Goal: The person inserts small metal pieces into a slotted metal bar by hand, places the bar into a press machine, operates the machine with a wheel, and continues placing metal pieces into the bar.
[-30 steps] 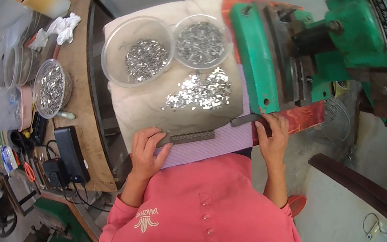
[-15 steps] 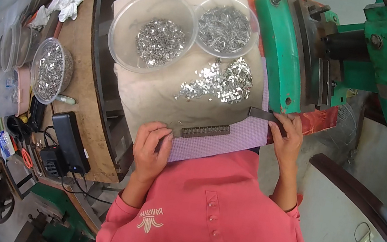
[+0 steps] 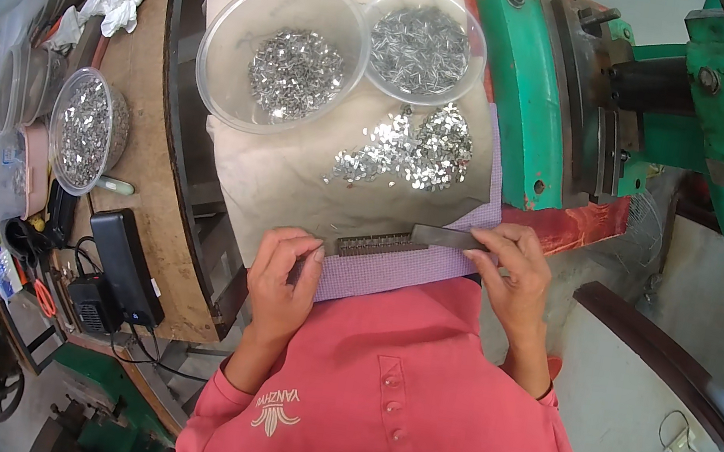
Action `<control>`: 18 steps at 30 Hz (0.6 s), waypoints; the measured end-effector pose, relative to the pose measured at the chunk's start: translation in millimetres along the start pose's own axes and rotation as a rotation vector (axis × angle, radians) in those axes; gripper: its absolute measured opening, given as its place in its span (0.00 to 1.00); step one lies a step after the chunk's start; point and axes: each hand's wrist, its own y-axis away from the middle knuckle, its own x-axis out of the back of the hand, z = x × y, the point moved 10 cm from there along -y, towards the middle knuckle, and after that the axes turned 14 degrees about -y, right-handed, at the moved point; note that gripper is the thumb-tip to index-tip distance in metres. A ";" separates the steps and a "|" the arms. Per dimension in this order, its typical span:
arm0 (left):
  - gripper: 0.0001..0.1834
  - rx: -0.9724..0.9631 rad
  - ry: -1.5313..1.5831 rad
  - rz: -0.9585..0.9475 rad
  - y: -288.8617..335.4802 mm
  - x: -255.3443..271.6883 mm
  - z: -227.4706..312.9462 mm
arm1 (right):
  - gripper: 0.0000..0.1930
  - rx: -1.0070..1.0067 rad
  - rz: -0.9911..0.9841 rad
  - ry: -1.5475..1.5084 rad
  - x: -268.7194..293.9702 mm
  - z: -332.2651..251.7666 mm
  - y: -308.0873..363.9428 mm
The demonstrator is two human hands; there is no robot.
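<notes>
Two hands work at a cloth-covered board. Left hand [image 3: 282, 272]: fingertips pinched together on a small metal piece at the left end of a dark toothed strip [image 3: 378, 244]. Right hand [image 3: 512, 272]: thumb and fingers clamped on the strip's flat right end. Strip: lies across the near edge of the cream cloth [image 3: 276, 176], over a lilac cloth [image 3: 393, 270]. Loose pile of shiny pieces [image 3: 411, 151]: on the cream cloth, beyond the strip. Two clear bowls [image 3: 283, 55] [image 3: 422, 46] of similar pieces: behind the pile. Green machine [image 3: 529, 111]: to the right, beside the board. Third bowl [image 3: 86, 131]: on the wooden bench, far left.
</notes>
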 end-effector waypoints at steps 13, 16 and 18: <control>0.03 0.056 -0.062 -0.042 -2.4 -4.2 0.1 | 0.15 0.189 -0.238 -0.010 -64.5 -40.0 -6.9; 0.04 0.070 -0.083 -0.066 -4.4 -6.6 0.2 | 0.16 0.187 -0.239 0.000 -67.3 -39.6 -9.3; 0.06 0.033 -0.114 -0.058 -6.0 -7.0 3.3 | 0.16 0.195 -0.242 0.003 -68.5 -39.8 -10.1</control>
